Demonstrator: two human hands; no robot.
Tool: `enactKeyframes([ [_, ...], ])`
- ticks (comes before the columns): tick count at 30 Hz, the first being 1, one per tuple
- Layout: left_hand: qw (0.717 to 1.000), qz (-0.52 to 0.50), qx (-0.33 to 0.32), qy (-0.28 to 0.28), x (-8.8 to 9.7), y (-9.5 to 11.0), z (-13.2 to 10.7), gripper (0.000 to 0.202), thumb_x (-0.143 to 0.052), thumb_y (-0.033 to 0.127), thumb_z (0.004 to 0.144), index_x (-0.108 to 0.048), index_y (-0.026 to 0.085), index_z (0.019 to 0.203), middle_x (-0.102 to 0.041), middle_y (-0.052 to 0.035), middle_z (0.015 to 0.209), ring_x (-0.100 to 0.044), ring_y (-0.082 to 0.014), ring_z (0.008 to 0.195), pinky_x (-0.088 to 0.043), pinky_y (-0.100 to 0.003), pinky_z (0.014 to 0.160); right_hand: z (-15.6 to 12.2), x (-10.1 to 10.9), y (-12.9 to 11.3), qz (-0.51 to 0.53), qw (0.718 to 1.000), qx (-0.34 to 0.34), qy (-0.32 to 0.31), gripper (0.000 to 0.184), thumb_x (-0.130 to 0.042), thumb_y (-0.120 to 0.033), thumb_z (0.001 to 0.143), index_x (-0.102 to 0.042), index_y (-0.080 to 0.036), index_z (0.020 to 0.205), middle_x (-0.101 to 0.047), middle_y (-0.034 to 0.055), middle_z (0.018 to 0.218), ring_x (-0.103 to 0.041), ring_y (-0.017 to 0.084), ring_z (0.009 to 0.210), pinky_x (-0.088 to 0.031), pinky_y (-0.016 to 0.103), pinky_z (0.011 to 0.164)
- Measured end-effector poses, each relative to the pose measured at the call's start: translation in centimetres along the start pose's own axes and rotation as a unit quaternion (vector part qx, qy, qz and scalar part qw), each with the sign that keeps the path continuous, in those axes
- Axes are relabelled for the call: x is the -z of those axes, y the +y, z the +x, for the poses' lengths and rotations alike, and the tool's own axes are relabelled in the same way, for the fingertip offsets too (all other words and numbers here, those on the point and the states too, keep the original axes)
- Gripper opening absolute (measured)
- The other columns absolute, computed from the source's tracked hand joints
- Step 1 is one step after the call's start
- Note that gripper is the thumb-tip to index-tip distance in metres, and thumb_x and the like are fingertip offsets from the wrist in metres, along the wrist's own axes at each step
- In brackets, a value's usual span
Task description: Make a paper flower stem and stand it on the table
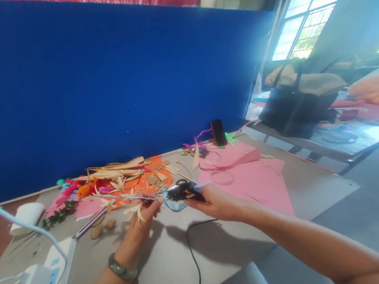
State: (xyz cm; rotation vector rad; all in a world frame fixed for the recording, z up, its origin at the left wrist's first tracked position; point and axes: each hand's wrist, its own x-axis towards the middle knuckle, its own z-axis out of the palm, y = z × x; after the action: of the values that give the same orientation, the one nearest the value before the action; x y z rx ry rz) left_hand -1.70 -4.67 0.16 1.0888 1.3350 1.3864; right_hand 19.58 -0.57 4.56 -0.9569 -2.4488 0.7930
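My right hand [212, 201] is closed around a black glue gun [185, 192], with a pale translucent stick jutting from its back end. Its nose points left, toward the fingertips of my left hand [149, 209]. Those fingers pinch a thin, pale blue stem [123, 197] that runs up to the left. Pale husk-like strips [138, 213] hang at the left hand; whether they are attached to the stem I cannot tell. A light blue loop or ring [175, 206] shows under the glue gun, partly hidden by it.
Dried husks [119, 169], orange paper [164, 164] and wooden slices lie at the back. Pink sheets [252, 185] are on the right, a phone [218, 132] behind. A power strip [61, 258] and white roll [27, 217] stand left. A black cord [190, 245] crosses the front.
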Motion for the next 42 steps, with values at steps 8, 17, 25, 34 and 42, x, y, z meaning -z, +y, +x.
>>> enactKeyframes([
  [8,0.999,-0.034,0.019,0.016,-0.2,1.0,-0.4,0.024,-0.073,0.032,0.061,-0.053,0.022,0.054,-0.051,0.0019,0.047,-0.043,-0.0129,0.045,-0.034,-0.025,0.047,-0.1,0.0,0.1,-0.026,0.999,-0.031,-0.001,0.026,-0.050,-0.033,0.087,-0.066,-0.012,0.085,-0.059,0.0033,0.067,-0.049,0.015,0.059,-0.039,0.023,0.054],
  [17,0.997,-0.073,-0.001,0.023,-0.2,-1.3,0.8,0.028,-0.075,0.036,0.059,-0.053,0.019,0.062,-0.050,0.0046,0.045,-0.043,-0.0101,0.041,-0.032,-0.023,0.044,-0.1,0.0,0.0,-0.004,1.000,-0.028,0.007,0.027,-0.050,-0.034,0.087,-0.066,-0.012,0.088,-0.062,0.0040,0.069,-0.053,0.016,0.063,-0.042,0.024,0.058],
  [25,0.990,-0.142,0.001,0.003,0.0,-2.4,1.2,0.027,-0.074,0.033,0.062,-0.052,0.016,0.060,-0.049,0.0056,0.046,-0.040,-0.0072,0.043,-0.030,-0.021,0.044,-0.6,-0.4,-0.2,0.043,0.999,0.004,0.019,0.030,-0.049,-0.035,0.089,-0.065,-0.013,0.101,-0.067,0.0061,0.085,-0.060,0.019,0.075,-0.048,0.027,0.070],
  [34,0.975,-0.213,0.053,0.008,-0.1,-3.0,1.6,0.025,-0.077,0.028,0.055,-0.055,0.015,0.056,-0.049,0.0050,0.043,-0.041,-0.0053,0.041,-0.026,-0.018,0.039,-0.5,-0.8,0.0,0.009,0.999,0.006,0.032,0.031,-0.051,-0.039,0.089,-0.066,-0.015,0.101,-0.069,0.0083,0.087,-0.061,0.022,0.079,-0.048,0.029,0.073],
  [42,0.971,-0.228,0.065,0.017,-0.2,-3.1,1.6,0.023,-0.078,0.026,0.055,-0.058,0.013,0.054,-0.050,0.0040,0.045,-0.042,-0.0049,0.041,-0.027,-0.018,0.039,-0.4,-1.0,0.6,-0.035,0.999,0.029,0.027,0.030,-0.047,-0.037,0.092,-0.066,-0.015,0.100,-0.068,0.0092,0.086,-0.060,0.021,0.076,-0.046,0.029,0.072],
])
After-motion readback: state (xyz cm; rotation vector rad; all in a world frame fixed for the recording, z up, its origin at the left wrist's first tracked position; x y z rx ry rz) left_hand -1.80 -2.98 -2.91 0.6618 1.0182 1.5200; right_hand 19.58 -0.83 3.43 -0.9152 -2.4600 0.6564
